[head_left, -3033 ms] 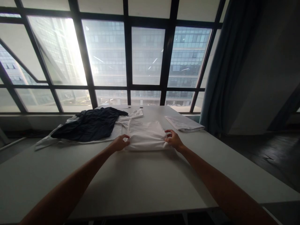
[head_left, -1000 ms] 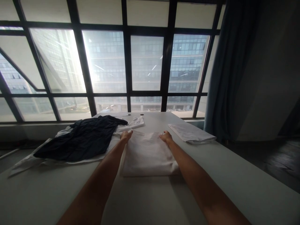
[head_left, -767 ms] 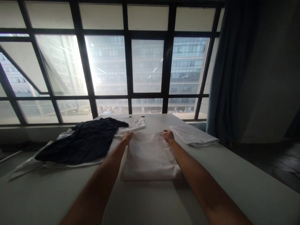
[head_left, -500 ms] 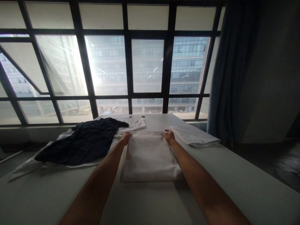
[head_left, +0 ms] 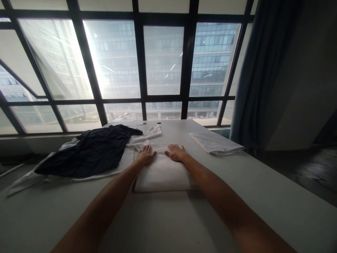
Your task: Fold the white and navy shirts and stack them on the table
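Note:
A folded white cloth (head_left: 163,175), perhaps a garment, lies flat on the table in front of me. My left hand (head_left: 146,155) rests palm down on its far left corner, fingers stretched forward. On the far right part of the same cloth lies my right hand (head_left: 176,153), also flat with its fingers spread. Neither hand grips anything; both touch the cloth from above. A thin dark edge shows under the cloth's near side. What lies beneath the cloth is hidden.
To the left a dark navy garment (head_left: 92,151) is spread over white cloth (head_left: 126,161). Another folded white cloth (head_left: 214,143) lies to the right on the white table (head_left: 263,196). Windows (head_left: 163,59) stand behind the table, with a blue curtain (head_left: 244,88) at right.
Both hands have let go of the cloth's far corners and now lie flat on top, closer together. The camera view has tilted down slightly.

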`<state>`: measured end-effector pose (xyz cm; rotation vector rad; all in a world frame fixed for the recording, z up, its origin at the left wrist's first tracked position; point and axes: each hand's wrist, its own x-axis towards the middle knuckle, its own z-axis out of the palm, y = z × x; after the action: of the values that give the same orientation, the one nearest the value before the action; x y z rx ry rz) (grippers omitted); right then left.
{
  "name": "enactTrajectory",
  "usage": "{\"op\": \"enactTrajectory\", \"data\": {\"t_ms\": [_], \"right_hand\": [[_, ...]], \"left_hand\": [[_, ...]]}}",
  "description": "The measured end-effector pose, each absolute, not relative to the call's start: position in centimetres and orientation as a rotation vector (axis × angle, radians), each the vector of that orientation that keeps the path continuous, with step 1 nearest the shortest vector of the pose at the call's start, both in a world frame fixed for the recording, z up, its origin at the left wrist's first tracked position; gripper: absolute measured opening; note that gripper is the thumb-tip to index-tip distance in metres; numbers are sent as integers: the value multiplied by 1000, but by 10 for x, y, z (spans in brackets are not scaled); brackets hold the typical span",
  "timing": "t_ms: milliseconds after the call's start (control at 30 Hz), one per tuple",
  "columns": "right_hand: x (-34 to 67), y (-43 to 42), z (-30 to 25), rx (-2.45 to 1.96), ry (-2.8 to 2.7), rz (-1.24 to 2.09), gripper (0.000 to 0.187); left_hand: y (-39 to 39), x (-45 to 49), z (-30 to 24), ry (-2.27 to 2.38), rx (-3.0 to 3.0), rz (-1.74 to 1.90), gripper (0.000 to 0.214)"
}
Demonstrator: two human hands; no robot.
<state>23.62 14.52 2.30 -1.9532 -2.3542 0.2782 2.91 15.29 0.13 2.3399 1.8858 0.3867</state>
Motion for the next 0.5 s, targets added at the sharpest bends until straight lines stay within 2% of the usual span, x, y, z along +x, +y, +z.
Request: {"op": "enactTrajectory", "data": {"t_ms": [300,500], "right_hand": [[254,149,2,-2007,-2197,275,83],[254,139,11,-2003,-2173,151,73]], "left_hand": [[156,18,0,1854,2333,302,71],[117,32,12,1811,2506,313,63]]}}
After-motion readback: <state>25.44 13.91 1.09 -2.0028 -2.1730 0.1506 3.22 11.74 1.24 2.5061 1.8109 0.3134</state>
